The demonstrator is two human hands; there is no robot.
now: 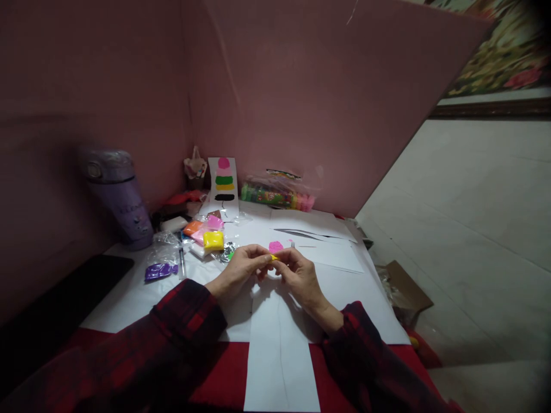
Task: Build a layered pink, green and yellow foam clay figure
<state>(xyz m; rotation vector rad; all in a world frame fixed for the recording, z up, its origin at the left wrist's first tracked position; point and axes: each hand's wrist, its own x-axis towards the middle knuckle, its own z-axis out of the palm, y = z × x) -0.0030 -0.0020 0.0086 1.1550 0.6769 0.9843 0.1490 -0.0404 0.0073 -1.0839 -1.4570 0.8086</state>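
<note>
Both hands meet over the middle of the white paper. Between the fingertips of my left hand and my right hand is a small yellow piece, pinched from both sides. Just behind the fingertips lies a round pink shape. A small fork-like tool shows its tip behind my right hand. Under the hands a long white paper strip runs toward the front edge, with a thin line along it.
Left of my hands lie a yellow packet, an orange packet and a purple packet. A purple bottle stands at the left. At the back are a card with coloured shapes and a bag of coloured sticks.
</note>
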